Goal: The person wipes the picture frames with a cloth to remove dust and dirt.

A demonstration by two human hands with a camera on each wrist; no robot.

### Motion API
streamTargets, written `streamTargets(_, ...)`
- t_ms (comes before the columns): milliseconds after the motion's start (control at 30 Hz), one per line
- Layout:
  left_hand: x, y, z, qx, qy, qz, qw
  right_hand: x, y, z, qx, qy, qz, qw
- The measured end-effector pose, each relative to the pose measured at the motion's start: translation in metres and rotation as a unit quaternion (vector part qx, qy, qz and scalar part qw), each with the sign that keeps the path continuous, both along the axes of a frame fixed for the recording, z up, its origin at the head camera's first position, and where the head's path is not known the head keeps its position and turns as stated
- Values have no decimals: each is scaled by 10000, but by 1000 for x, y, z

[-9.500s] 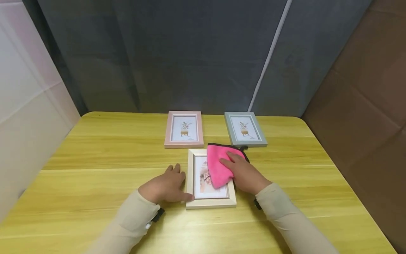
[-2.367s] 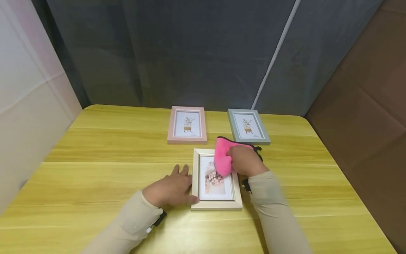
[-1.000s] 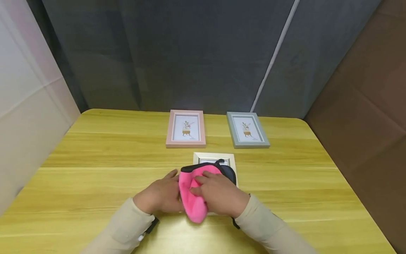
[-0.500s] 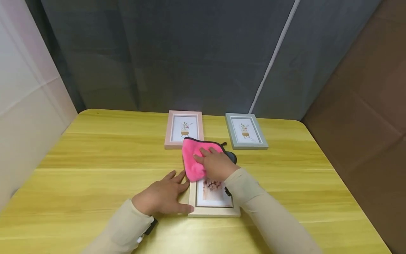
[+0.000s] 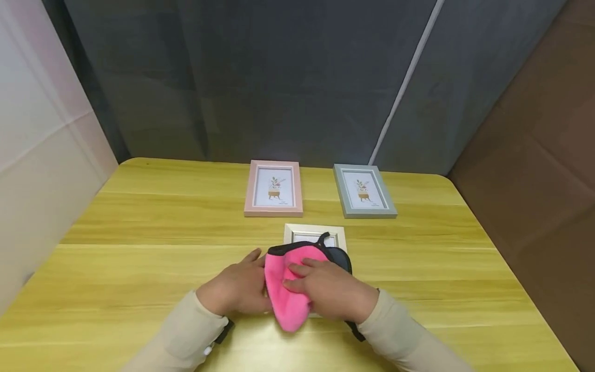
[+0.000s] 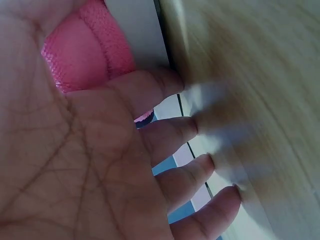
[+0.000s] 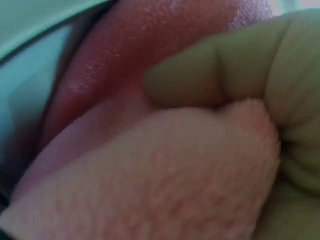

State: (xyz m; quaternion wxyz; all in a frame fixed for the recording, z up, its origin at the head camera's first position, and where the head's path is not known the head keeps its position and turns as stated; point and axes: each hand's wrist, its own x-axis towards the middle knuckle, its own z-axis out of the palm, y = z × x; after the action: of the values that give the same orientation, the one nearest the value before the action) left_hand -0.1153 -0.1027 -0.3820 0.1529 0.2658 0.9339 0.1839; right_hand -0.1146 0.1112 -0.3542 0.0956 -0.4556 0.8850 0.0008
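A cream picture frame (image 5: 313,228) lies flat on the table, mostly hidden under a pink cloth (image 5: 289,307) with black trim and a dark underside. My right hand (image 5: 332,289) grips this cloth over the lower part of the frame. In the right wrist view a fold of the pink cloth (image 7: 150,185) is tucked between thumb and palm. Beside the frame's left edge rests my left hand (image 5: 234,287), its thumb end hidden by the cloth. In the left wrist view, the left fingers (image 6: 182,182) reach down beside the frame with their tips at the tabletop.
Behind lie a pink picture frame (image 5: 273,212) and a grey-blue picture frame (image 5: 370,213), side by side, each with a plant print. The wood-grain table (image 5: 139,258) ends at a dark curtain (image 5: 269,77). Pale fabric hangs at the left, brown fabric at the right.
Over the last second, the cloth goes from the frame's lower left up to its top edge, then back down. My left hand stays at the frame's left side throughout.
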Motion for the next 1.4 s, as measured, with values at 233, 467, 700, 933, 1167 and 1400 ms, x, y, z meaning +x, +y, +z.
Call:
streamTargets(233,2,-5,5,-86,-110,61,9999,-20,-23,0,662,470,-738,9940)
streamTargets(467,-2,-3,5,-356,-359,208,9985,-61,-31,-1,758,237,-1427,9866)
streamTargets(700,-3,2,-2,51,-185,131,9997,-43,-6,4,-619,-439,-822,9937)
streamTargets(933,-1,2,0,-21,-26,-128,9999,4,-2,3,-117,56,93,9999)
streamTargets(1167,2,-2,3,94,-132,175,9997,-12,-24,1,525,562,-529,9956)
streamTargets(1400,2,-1,4,-86,-285,201,9994,-53,-33,-1,749,50,-1548,9851)
